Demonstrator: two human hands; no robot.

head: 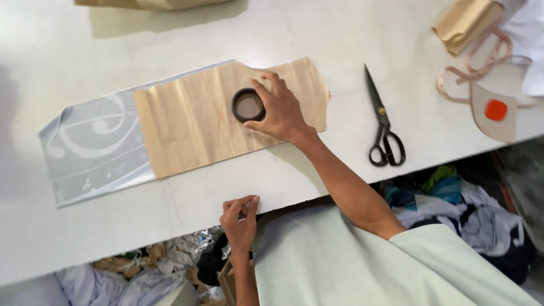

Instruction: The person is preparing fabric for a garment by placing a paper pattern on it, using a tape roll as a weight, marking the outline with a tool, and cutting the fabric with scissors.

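A tan paper pattern piece (192,119) lies over a pale grey patterned fabric (90,147) on the white table (351,34). On the pattern stands a round black ring-shaped weight (248,105). My right hand (280,110) reaches over the pattern and grips the ring's right side with thumb and fingers. At the table's near edge my left hand (241,218) is pinched shut on a small thin object, too small to identify.
Black scissors (382,124) lie shut to the right of the pattern. Farther right are a folded tan paper (467,22), a pink strap (481,62) and a card piece with a red dot (496,110). Fabric scraps (453,204) pile below the table.
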